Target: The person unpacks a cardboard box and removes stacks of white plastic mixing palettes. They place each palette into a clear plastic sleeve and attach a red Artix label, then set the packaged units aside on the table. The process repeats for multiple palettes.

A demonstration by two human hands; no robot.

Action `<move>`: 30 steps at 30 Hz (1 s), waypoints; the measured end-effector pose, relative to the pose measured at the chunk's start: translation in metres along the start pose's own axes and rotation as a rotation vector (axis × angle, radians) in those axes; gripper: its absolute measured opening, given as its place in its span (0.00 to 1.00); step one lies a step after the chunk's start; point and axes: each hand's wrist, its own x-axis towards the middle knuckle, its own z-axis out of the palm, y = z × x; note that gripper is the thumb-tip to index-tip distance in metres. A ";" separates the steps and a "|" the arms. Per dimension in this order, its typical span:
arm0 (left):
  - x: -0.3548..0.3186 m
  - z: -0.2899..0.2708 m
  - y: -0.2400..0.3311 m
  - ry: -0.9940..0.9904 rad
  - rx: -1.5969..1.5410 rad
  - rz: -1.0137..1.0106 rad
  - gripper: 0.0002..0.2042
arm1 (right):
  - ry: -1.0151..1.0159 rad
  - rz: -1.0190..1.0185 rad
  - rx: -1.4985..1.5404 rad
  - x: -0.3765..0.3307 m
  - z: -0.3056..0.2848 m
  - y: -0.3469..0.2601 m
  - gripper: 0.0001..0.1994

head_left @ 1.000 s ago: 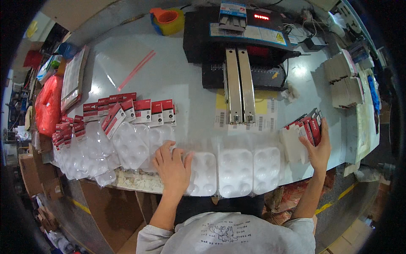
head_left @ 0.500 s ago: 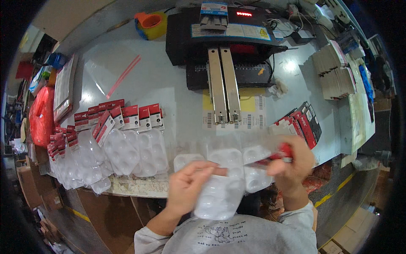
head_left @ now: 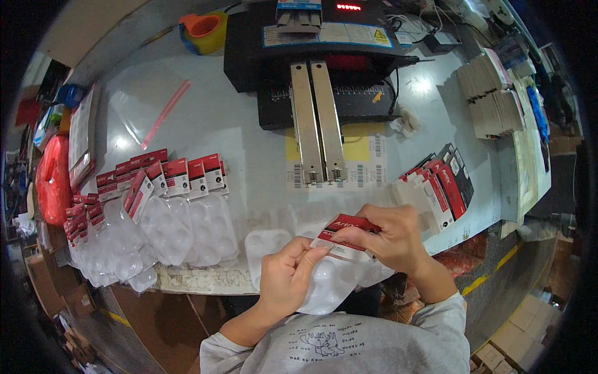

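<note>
My left hand (head_left: 286, 274) is closed, pinching the lower left of a red and white header card (head_left: 349, 235) together with the top of a clear bag. In that bag a white plastic paint palette with round wells (head_left: 324, 288) hangs below my fingers, over the table's front edge. My right hand (head_left: 398, 240) grips the card's right side, thumb across its front. The card lies across the bag's top edge. Behind my hands, other white palettes (head_left: 265, 242) lie on the table, partly covered.
A black machine (head_left: 249, 59) with two long metal arms (head_left: 317, 124) stands ahead. Carded, bagged palettes (head_left: 212, 227) pile up at left. Loose header cards (head_left: 448, 187) fan out at right, below card stacks (head_left: 495, 103). An orange and yellow tape dispenser-like object (head_left: 205, 31) sits far left.
My right hand has brought the header card leftward onto the top of the bag. My left hand now pinches card and bag together. The view has shifted slightly.
</note>
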 end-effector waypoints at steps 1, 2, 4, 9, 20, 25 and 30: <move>0.000 0.001 0.000 0.014 0.023 0.028 0.09 | -0.015 -0.022 -0.020 0.001 -0.001 0.001 0.15; -0.001 0.002 0.000 0.026 0.047 0.057 0.09 | -0.017 -0.020 -0.022 0.001 -0.002 0.002 0.15; -0.002 0.001 0.001 0.079 0.055 0.088 0.10 | -0.023 -0.040 -0.049 0.002 -0.006 0.006 0.14; 0.001 -0.007 -0.004 0.306 -0.043 0.109 0.11 | -0.110 0.396 0.281 -0.008 -0.017 0.018 0.11; -0.004 -0.002 -0.011 0.329 -0.074 0.070 0.12 | -0.366 0.611 0.754 -0.031 -0.008 0.024 0.11; 0.010 -0.004 -0.024 0.274 0.071 0.077 0.14 | -0.351 0.765 0.883 -0.020 0.006 0.037 0.12; 0.060 -0.004 -0.032 0.356 0.264 0.143 0.16 | -0.097 0.782 0.986 0.013 0.025 0.053 0.12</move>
